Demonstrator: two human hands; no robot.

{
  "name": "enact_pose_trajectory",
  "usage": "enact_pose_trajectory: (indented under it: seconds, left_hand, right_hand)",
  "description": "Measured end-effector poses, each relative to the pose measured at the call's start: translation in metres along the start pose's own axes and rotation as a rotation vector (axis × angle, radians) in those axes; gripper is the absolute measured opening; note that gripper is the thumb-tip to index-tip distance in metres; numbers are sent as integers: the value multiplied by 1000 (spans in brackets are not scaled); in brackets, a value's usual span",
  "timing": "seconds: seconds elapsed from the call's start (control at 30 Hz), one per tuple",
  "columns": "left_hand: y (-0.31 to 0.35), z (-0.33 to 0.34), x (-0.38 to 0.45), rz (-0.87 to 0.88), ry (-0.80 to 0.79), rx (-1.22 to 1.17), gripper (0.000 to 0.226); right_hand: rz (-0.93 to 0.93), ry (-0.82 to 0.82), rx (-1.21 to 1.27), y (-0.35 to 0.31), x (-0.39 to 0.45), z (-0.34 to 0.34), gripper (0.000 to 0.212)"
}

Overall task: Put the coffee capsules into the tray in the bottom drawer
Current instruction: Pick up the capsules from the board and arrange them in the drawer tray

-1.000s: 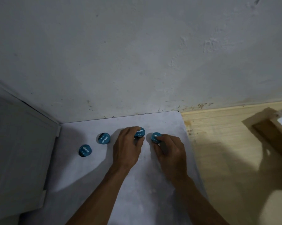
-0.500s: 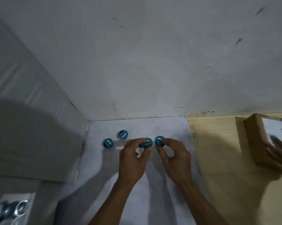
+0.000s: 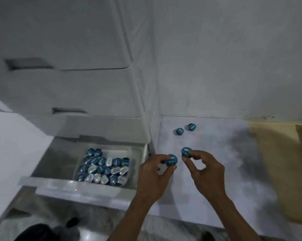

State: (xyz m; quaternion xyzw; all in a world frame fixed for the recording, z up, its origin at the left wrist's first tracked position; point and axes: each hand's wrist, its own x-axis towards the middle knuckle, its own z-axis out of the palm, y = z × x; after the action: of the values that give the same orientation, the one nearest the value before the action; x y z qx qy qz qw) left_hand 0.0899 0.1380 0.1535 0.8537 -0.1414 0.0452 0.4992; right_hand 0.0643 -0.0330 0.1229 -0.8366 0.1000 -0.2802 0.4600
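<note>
Hands near tray (image 3: 129,152) | left hand (image 3: 154,176) fingers hold capsule (image 3: 171,160) | right hand (image 3: 205,171) fingers hold second capsule (image 3: 186,151) | two loose capsules (image 3: 185,129) farther from tray

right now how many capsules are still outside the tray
4. One in the left hand, one in the right hand, and two loose capsules on the white mat near the wall.
</note>
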Motion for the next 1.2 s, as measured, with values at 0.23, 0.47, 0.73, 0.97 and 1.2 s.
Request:
enact_pose_trajectory:
  seconds: [0.23, 0.47, 0.73, 0.97, 1.2]
  left_hand:
    - [-50, -153, -83, -107, 99, 92, 23]
    - [-84, -215, -65, -117, 175, 133, 23]
    - [-132, -219, 16, -151, 79, 254, 23]
    - [-182, -205, 72, -184, -35, 377, 21]
    - [-222, -184, 104, -165, -157, 451, 24]
  right_hand:
    - [47, -190, 40, -80, -97, 71, 24]
    - [31, -286, 60, -129, -98, 124, 25]
    - [35, -337, -24, -117, -42, 192, 17]
    - [111, -457, -96, -94, -9, 250, 17]
    - [150, -532, -243, -74, 6, 290, 19]
